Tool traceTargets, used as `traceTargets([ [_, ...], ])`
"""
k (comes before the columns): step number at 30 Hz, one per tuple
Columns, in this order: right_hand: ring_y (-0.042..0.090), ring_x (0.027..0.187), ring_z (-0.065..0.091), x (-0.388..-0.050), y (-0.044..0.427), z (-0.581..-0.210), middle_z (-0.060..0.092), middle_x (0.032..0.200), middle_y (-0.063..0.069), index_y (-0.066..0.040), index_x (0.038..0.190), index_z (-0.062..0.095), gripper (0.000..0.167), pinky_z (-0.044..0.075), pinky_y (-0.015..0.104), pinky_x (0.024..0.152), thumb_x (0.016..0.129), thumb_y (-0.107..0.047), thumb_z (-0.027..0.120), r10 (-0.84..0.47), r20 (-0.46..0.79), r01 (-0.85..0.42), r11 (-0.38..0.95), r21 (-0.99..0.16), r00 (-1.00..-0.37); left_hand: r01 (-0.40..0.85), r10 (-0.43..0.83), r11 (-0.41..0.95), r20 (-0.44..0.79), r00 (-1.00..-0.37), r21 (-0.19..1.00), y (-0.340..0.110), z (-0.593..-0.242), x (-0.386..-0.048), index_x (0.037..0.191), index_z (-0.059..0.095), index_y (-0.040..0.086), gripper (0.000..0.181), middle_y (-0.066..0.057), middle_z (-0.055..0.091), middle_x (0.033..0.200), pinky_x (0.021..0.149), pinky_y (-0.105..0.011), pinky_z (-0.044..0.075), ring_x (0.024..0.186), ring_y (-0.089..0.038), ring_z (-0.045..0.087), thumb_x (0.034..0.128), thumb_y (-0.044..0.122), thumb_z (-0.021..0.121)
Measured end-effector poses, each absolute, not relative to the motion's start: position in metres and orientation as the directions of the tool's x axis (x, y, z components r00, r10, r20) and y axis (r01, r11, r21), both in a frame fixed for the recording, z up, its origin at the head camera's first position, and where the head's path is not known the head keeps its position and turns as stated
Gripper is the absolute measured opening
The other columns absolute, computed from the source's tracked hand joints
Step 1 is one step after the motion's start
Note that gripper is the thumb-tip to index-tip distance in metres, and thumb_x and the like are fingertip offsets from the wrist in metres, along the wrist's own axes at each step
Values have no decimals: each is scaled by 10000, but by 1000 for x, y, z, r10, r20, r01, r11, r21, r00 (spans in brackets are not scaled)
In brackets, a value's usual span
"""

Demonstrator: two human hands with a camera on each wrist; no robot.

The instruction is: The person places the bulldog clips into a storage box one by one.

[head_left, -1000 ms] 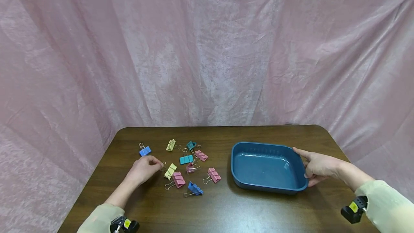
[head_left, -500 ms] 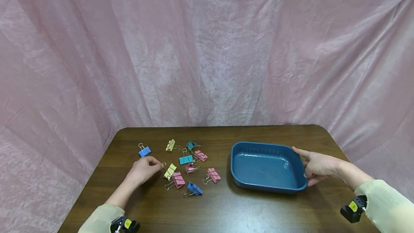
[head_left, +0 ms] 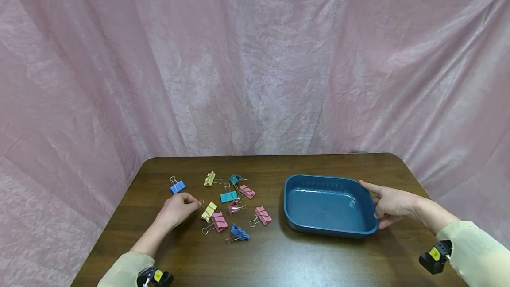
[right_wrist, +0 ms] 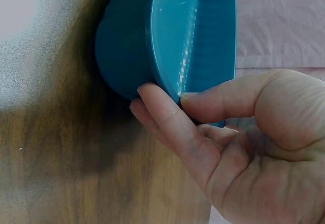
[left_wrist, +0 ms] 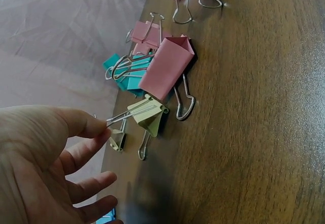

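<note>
Thumb and forefinger of my left hand [head_left: 177, 209] [left_wrist: 56, 158] pinch a wire handle of a yellow binder clip [head_left: 209, 211] [left_wrist: 147, 113]; the other fingers are spread apart. Right beside that clip lies a pink clip [head_left: 219, 222] [left_wrist: 167, 67]. At the right, my right hand [head_left: 396, 206] [right_wrist: 244, 142] grips the end wall of a blue tray [head_left: 330, 229] [right_wrist: 124, 41], thumb at the rim and fingers against the outside. Nothing lies in the tray.
A blue clip [head_left: 177, 187] lies beyond my left hand. To its right are another yellow clip [head_left: 210, 179], teal clips [head_left: 229, 196], several pink clips [head_left: 263, 215] and a blue one [head_left: 240, 232]. A pink curtain [head_left: 255, 65] hangs behind the brown table [head_left: 275, 260].
</note>
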State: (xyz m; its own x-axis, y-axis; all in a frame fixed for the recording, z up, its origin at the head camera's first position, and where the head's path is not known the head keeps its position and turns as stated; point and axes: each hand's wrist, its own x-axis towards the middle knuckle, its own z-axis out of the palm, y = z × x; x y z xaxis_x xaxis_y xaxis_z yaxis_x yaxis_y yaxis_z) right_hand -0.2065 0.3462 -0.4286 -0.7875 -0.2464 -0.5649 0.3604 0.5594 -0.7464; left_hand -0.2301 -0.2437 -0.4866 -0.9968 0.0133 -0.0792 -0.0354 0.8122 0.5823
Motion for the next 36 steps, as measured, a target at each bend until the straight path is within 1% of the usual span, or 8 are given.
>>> traceTargets([
  [6, 362, 891, 691, -207, 346, -427, 150, 1508, 506, -78, 1634, -32, 1092, 607, 453, 654, 774, 210, 577, -253, -563, 355, 562, -747, -787, -51, 3, 811, -91, -996, 583, -243, -487, -230, 899, 761, 142, 168, -51, 738, 1018, 870, -508, 483, 1053, -345, 639, 913, 301, 707],
  [9, 363, 890, 689, -207, 346, -427, 123, 1510, 509, -73, 1631, -43, 1095, 607, 456, 658, 773, 211, 575, -264, -561, 350, 558, -752, -785, -49, 4, 811, -90, -996, 583, -243, -487, -230, 900, 762, 138, 178, -55, 738, 1021, 871, -509, 483, 1060, -356, 639, 920, 305, 705],
  [16, 360, 897, 687, -206, 346, -427, 143, 1515, 500, -81, 1634, -39, 1104, 606, 447, 646, 766, 209, 578, -259, -561, 357, 551, -754, -786, -40, 10, 814, -83, -996, 579, -242, -486, -229, 888, 765, 146, 182, -56, 741, 1024, 868, -510, 480, 1063, -382, 638, 920, 316, 708],
  [20, 364, 907, 694, -207, 347, -427, 130, 1524, 491, -88, 1637, -31, 1103, 606, 452, 649, 767, 206, 581, -255, -561, 358, 551, -754, -788, -42, 11, 817, -89, -996, 575, -242, -486, -229, 892, 766, 149, 187, -57, 740, 1028, 869, -513, 478, 1068, -389, 633, 920, 323, 704],
  [30, 365, 877, 699, -207, 347, -428, 85, 1525, 497, -91, 1637, -30, 1108, 607, 443, 644, 764, 206, 583, -255, -559, 352, 558, -752, -789, -34, 13, 816, -78, -997, 576, -241, -490, -231, 872, 766, 151, 198, -58, 734, 1036, 843, -489, 484, 1035, -340, 640, 937, 326, 702],
  [36, 364, 891, 697, -206, 347, -430, 87, 1526, 496, -90, 1638, -21, 1110, 607, 444, 643, 754, 210, 578, -244, -560, 359, 556, -749, -791, -12, 23, 814, -54, -998, 581, -241, -489, -231, 861, 769, 151, 164, -79, 731, 1061, 882, -521, 478, 1081, -391, 629, 937, 277, 698],
])
